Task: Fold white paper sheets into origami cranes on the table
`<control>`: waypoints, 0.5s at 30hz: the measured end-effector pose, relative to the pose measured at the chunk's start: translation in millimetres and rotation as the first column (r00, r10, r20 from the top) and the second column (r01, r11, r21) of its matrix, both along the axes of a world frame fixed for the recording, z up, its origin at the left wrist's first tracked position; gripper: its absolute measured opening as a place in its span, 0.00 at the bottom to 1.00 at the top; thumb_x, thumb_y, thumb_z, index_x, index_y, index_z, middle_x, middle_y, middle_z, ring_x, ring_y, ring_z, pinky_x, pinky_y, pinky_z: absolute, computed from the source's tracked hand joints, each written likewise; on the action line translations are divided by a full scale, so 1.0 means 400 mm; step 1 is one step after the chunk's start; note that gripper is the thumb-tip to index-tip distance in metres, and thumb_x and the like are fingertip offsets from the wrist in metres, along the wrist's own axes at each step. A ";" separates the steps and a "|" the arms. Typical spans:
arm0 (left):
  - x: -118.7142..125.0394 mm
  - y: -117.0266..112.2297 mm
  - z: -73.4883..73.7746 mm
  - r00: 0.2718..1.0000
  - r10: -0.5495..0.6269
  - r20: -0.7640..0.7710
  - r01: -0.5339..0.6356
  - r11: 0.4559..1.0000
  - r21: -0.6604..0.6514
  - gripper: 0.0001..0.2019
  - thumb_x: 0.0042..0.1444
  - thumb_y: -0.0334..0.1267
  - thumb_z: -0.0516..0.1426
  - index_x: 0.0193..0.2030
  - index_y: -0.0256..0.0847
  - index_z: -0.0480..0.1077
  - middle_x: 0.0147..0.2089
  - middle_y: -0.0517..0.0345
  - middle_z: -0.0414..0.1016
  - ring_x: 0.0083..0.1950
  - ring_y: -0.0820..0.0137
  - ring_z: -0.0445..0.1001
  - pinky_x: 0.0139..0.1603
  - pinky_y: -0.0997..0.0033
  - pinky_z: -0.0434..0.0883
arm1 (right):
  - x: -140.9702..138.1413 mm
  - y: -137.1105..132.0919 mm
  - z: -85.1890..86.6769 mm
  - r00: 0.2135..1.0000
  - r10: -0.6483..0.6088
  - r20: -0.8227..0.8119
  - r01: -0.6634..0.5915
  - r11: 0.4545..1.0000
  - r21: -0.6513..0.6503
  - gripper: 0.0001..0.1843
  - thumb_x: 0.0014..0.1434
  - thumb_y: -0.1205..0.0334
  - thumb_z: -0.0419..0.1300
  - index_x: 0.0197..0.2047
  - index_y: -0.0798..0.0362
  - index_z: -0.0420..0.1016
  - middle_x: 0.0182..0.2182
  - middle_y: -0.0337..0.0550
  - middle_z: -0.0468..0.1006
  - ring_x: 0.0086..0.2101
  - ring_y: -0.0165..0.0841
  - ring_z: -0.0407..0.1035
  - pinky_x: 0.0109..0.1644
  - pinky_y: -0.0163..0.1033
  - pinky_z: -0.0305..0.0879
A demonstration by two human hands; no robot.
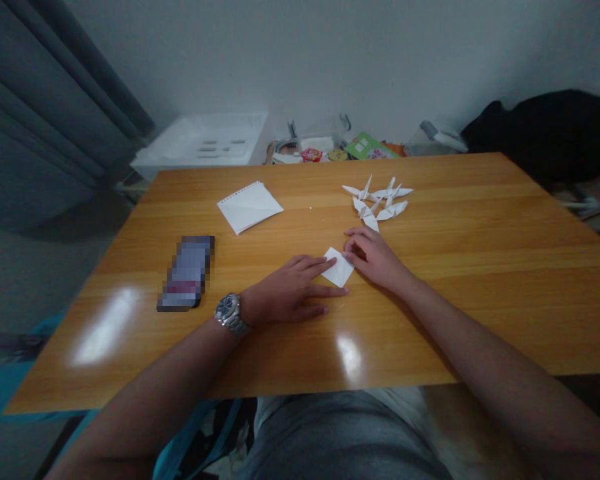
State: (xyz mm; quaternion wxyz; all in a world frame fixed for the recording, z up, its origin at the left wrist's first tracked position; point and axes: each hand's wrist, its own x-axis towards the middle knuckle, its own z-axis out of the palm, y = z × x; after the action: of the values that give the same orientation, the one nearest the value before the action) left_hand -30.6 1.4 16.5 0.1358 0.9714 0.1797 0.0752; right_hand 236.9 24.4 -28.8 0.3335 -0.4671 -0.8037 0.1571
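Centrally, a folded white paper (pixel 339 268) is pressed flat on the desk (pixel 480 267) by the outstretched, released fingers (pixel 316 265) of the left hand (pixel 285 295). Its right edge is touched by the curled right hand (pixel 376 257); a grasp cannot be confirmed.

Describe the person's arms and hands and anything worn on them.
Both forearms are bare, no sleeves in view. At the wrist of the left hand sits a silver metal wristwatch with a round dark dial. The right hand wears nothing visible.

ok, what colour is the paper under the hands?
White. The paper shows best in the head view.
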 end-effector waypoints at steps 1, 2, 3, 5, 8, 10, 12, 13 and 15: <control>0.000 -0.001 0.001 1.000 0.000 -0.001 0.000 1.000 -0.005 0.26 0.68 0.47 0.55 0.72 0.58 0.61 0.77 0.50 0.54 0.74 0.52 0.57 0.72 0.46 0.57 | 0.000 0.000 0.000 1.000 0.002 -0.001 -0.002 1.000 -0.001 0.02 0.63 0.63 0.61 0.37 0.50 0.74 0.51 0.53 0.74 0.53 0.46 0.70 0.59 0.55 0.67; 0.001 -0.002 0.001 1.000 0.003 -0.003 -0.003 1.000 -0.011 0.27 0.68 0.48 0.55 0.73 0.55 0.59 0.76 0.49 0.54 0.73 0.53 0.58 0.71 0.47 0.57 | 0.001 -0.001 0.001 1.000 0.003 -0.003 -0.003 1.000 -0.002 0.02 0.63 0.63 0.61 0.37 0.50 0.74 0.51 0.53 0.74 0.54 0.46 0.70 0.59 0.55 0.67; 0.001 -0.003 0.000 1.000 0.008 -0.005 -0.008 1.000 -0.018 0.28 0.69 0.48 0.54 0.74 0.53 0.58 0.76 0.48 0.55 0.73 0.53 0.59 0.71 0.47 0.57 | 0.001 -0.001 0.001 1.000 0.004 -0.006 -0.004 1.000 -0.004 0.02 0.63 0.63 0.61 0.37 0.51 0.74 0.51 0.53 0.75 0.54 0.46 0.70 0.59 0.55 0.67; 0.003 -0.005 -0.001 0.999 0.031 -0.003 -0.032 0.999 -0.028 0.27 0.70 0.48 0.53 0.73 0.51 0.59 0.76 0.47 0.57 0.71 0.54 0.62 0.70 0.48 0.59 | 0.002 -0.002 0.003 1.000 0.000 -0.016 0.000 1.000 -0.009 0.03 0.63 0.63 0.61 0.37 0.51 0.75 0.51 0.54 0.75 0.54 0.46 0.70 0.59 0.56 0.66; 0.008 -0.009 -0.004 0.996 0.084 -0.001 -0.084 0.996 -0.024 0.24 0.71 0.46 0.51 0.71 0.46 0.62 0.75 0.46 0.59 0.69 0.56 0.64 0.70 0.50 0.60 | 0.004 -0.003 0.006 0.999 -0.005 -0.043 0.004 1.000 -0.018 0.03 0.64 0.62 0.61 0.38 0.51 0.76 0.51 0.53 0.75 0.53 0.45 0.71 0.60 0.55 0.66; 0.014 -0.013 -0.003 0.994 0.112 -0.009 -0.112 0.994 -0.011 0.23 0.72 0.43 0.50 0.70 0.41 0.62 0.74 0.45 0.61 0.67 0.58 0.66 0.69 0.52 0.61 | 0.006 -0.002 0.007 0.998 -0.002 -0.059 0.000 1.000 -0.026 0.04 0.65 0.62 0.60 0.39 0.50 0.76 0.52 0.52 0.76 0.53 0.44 0.71 0.60 0.55 0.66; 0.020 -0.016 -0.002 0.991 0.132 -0.020 -0.131 0.991 0.011 0.22 0.72 0.39 0.49 0.70 0.37 0.62 0.72 0.44 0.63 0.66 0.59 0.67 0.68 0.54 0.63 | 0.007 -0.001 0.008 0.998 0.011 -0.066 -0.013 1.000 -0.025 0.04 0.65 0.62 0.60 0.40 0.50 0.77 0.52 0.52 0.76 0.53 0.43 0.71 0.60 0.55 0.67; 0.023 -0.018 -0.002 0.990 0.141 -0.022 -0.141 0.990 0.026 0.22 0.71 0.37 0.49 0.69 0.35 0.61 0.71 0.43 0.64 0.65 0.59 0.68 0.68 0.55 0.64 | 0.008 0.000 0.009 0.998 0.021 -0.064 -0.023 1.000 -0.021 0.05 0.65 0.61 0.60 0.40 0.50 0.77 0.53 0.51 0.76 0.53 0.43 0.71 0.60 0.55 0.67; 0.027 -0.019 -0.006 0.986 0.164 -0.014 -0.163 0.985 0.059 0.22 0.70 0.35 0.49 0.69 0.33 0.61 0.69 0.43 0.67 0.64 0.59 0.68 0.67 0.56 0.65 | 0.009 0.000 0.010 0.998 0.045 -0.048 -0.045 0.999 -0.009 0.05 0.65 0.61 0.60 0.41 0.50 0.78 0.54 0.51 0.77 0.54 0.43 0.71 0.61 0.55 0.66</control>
State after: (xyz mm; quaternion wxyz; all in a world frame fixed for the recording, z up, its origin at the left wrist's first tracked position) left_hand -20.0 -6.3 13.9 0.0995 0.9575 0.2579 0.0820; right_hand 240.4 24.3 -24.9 0.3469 -0.4465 -0.8050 0.1797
